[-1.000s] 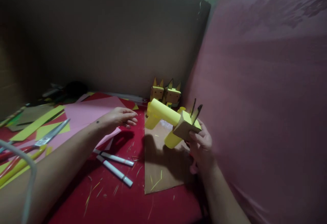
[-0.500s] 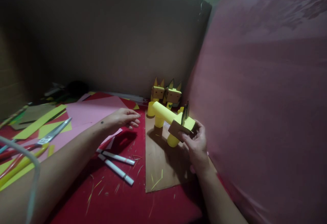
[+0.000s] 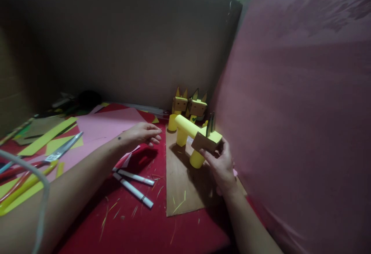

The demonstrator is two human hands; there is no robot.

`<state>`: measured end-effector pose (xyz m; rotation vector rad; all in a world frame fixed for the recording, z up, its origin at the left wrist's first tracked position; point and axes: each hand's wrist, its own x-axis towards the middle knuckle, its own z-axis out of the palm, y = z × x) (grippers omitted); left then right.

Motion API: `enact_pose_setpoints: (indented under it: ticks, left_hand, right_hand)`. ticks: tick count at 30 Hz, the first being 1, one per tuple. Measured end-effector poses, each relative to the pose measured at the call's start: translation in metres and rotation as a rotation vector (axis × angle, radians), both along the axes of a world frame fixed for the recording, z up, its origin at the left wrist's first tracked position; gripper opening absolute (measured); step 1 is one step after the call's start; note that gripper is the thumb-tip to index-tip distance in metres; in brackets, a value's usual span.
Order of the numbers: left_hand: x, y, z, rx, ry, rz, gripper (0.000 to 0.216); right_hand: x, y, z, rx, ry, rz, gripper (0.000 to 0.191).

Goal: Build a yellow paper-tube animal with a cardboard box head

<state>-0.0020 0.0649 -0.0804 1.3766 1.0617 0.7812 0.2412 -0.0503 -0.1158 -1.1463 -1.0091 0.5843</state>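
Observation:
My right hand (image 3: pixel 222 165) grips the boxy cardboard head of a yellow paper animal figure (image 3: pixel 188 126), thumb on the brown front face, other fingers behind and partly hidden. The figure has a rolled tube body, paper tube legs and two dark-edged pointed ears; it is over a cardboard sheet (image 3: pixel 185 188). To the left, my left hand (image 3: pixel 146 133) hovers above the red table surface, its fingers loosely bent and apart, with nothing visible in them. Between that hand and the figure stands a short yellow paper tube (image 3: pixel 172 122) at the sheet's far left corner.
Two similar figures with drawn eyes, a left one (image 3: pixel 180 103) and a right one (image 3: pixel 198 108), stand behind. Two white markers (image 3: pixel 135 188) lie on the red surface (image 3: pixel 139 231) among paper scraps. Scissors (image 3: pixel 62 149) rest on pink paper (image 3: pixel 107 124) at left. A pink wall covering (image 3: pixel 295 111) rises on the right.
The figure's head has turned and tipped slightly in my right hand, and the thumb sits a little further left. My left hand keeps about the same pose; the view has shifted slightly.

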Motion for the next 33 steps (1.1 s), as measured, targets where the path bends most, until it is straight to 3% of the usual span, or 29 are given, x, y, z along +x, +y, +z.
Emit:
enact_pose_setpoints:
  ticks: [10, 16, 33]
  left_hand:
    - [0.0014, -0.0015, 0.0014, 0.000, 0.010, 0.002, 0.023]
    - [0.0022, -0.0033, 0.0010, 0.000, 0.004, -0.010, 0.024]
    - [0.0029, -0.0025, -0.0027, -0.009, 0.007, -0.014, 0.025]
  right_hand:
    - [-0.0052, -0.0038, 0.0016, -0.033, 0.010, 0.050, 0.084]
    - [-0.0049, -0.0024, -0.0015, 0.014, -0.038, 0.039, 0.074]
    - [-0.0038, -0.0032, 0.0048, 0.022, -0.103, 0.021, 0.076]
